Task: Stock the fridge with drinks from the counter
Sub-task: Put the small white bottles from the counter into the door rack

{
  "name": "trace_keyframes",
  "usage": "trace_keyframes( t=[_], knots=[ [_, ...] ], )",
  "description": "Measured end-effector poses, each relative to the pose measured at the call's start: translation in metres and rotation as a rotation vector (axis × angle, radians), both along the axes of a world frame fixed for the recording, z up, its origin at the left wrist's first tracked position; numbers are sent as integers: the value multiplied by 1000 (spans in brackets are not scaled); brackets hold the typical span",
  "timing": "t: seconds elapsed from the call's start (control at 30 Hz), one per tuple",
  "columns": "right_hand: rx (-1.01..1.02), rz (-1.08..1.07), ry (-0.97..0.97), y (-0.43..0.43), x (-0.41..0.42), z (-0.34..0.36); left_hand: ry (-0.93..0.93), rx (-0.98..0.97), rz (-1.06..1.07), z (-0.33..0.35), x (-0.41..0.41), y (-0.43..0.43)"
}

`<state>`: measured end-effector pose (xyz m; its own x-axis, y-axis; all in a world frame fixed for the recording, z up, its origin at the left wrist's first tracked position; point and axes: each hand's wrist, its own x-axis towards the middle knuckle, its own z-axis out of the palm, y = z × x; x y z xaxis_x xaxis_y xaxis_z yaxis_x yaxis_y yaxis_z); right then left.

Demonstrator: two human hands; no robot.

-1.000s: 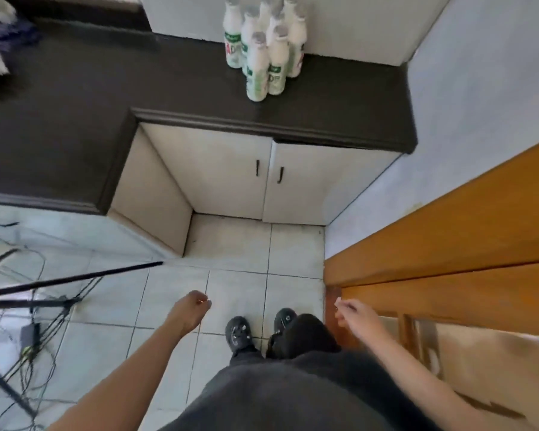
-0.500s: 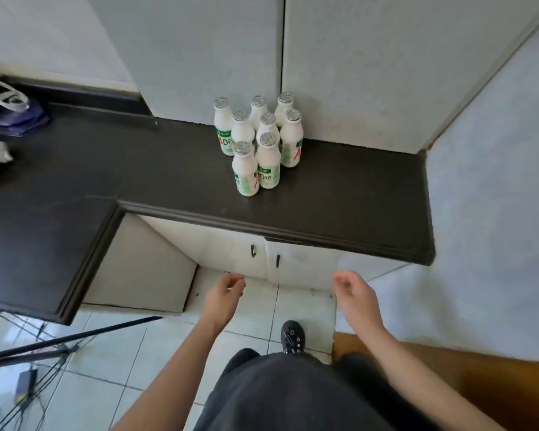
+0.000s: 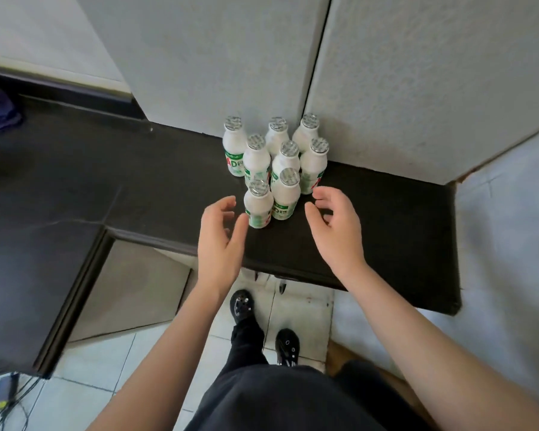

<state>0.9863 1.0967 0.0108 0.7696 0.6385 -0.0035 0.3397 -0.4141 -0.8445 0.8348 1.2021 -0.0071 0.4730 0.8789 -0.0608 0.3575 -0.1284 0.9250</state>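
- Eight small white drink bottles with foil caps and green-and-red labels stand upright in a tight cluster on the dark countertop: three at the back, three in the middle and two at the front.
- The back row stands right against the white textured panels that rise from the counter, at the vertical seam between them.
- The front-left bottle and the front-right bottle stand side by side, nearest the counter edge.
- The left hand is over the counter edge, empty, with its fingers spread and loosely curved. Its thumb is just beside the front-left bottle; whether it touches cannot be told.
- The right hand is just right of the front bottles, also empty, with its fingers curved inward and clear of the bottles.
- The two palms face each other with the front pair between them.
- Below the counter, black shoes stand on pale floor tiles.
- Cables lie on the floor at lower left.
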Motion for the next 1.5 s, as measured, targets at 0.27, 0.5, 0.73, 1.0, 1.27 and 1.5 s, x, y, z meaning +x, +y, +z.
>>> trace_keyframes(
  t=[0.27,0.5,0.73,1.0,1.27,1.5],
  knots=[
    [-28,19,-214,41,5,0,36,90,-314,-1,31,49],
    [-18,-7,-167,48,-4,-7,-26,72,-444,0,31,62],
    [-64,6,-157,53,-3,-11,-53,-72,-411,6,18,63],
    [22,-31,-113,49,-19,-7,-109,-113,-156,20,-17,56],
    [90,174,51,55,-49,-1,-205,-153,180,23,-65,43],
    [32,539,117,65,-82,-7,-169,-161,473,23,-133,-5]
  ],
)
